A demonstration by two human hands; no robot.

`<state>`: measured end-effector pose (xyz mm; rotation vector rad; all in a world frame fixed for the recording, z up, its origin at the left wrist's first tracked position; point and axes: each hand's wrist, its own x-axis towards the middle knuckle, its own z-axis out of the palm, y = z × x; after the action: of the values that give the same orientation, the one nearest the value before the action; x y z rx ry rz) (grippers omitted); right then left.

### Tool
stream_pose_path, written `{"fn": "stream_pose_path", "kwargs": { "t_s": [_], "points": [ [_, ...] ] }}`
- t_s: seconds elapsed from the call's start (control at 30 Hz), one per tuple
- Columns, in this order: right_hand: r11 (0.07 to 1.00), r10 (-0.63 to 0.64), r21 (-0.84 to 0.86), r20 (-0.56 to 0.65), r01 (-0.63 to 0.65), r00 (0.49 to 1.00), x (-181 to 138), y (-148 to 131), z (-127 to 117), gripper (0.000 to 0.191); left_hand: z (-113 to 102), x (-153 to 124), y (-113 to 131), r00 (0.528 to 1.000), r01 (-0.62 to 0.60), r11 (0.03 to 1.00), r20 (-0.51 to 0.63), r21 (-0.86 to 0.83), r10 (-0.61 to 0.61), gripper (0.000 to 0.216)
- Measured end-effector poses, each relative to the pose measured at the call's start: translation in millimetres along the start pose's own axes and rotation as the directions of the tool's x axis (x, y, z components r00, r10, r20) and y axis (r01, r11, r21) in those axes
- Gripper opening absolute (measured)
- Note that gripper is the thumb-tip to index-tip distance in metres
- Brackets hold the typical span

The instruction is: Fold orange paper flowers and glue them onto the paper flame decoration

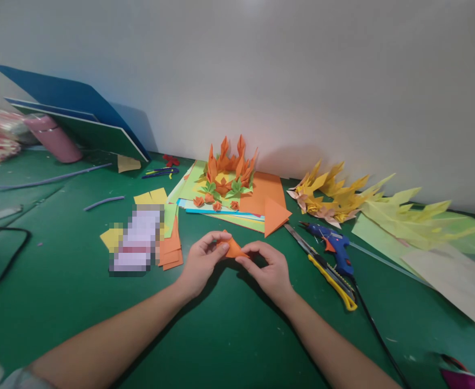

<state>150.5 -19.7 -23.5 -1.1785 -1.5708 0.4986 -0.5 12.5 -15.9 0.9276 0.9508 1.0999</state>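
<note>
Fingers (216, 236) of the left hand (200, 265) and the right hand (273, 269) pinch opposite sides of a folded orange paper (233, 249), thumbs pressed against it, the piece held between them above a green table (237, 340). A pale wall (262, 65) rises behind. At far left, a blue board (67, 97) and a green board (100, 140) stand tilted, with a leaning pink bottle (55, 138) in front. At right, a lime spiky paper (418, 210) lies alongside a yellow crown (353, 202), with a pale sheet (456, 275) nearer the camera. Beyond the hands, an orange crown (243, 165) trimmed with green leaves (236, 188) sits on a stack of colored sheets (272, 186). A blue glue gun (343, 256), its black cord (377, 329) running toward the lower edge, lies right of the right hand, next to a yellow-handled cutter (337, 287). Left of the left hand is a pixelated item (136, 243), its details hidden; orange slips (170, 251) lie between the two. An orange triangle (277, 216) rests just beyond the right hand, overlapping the stack's edge. Smallest of all, orange roses (217, 206) line up before the orange crown.
</note>
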Motion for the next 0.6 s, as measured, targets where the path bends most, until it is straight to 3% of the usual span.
{"fn": "stream_pose_path", "kwargs": {
  "t_s": [0.33,0.6],
  "points": [
    [1.0,-0.028,0.003,0.069,0.028,0.997,1.3,-1.1,-0.1,0.019,-0.4,-0.4,-1.5,0.992,-0.126,0.982,0.021,0.138,0.124,0.024],
    [0.999,-0.03,-0.027,0.062,0.031,0.998,0.4,1.7,0.9,0.019,1.0,-0.6,-1.4,0.993,-0.113,0.985,-0.01,0.131,0.115,0.02]
  ]
}}
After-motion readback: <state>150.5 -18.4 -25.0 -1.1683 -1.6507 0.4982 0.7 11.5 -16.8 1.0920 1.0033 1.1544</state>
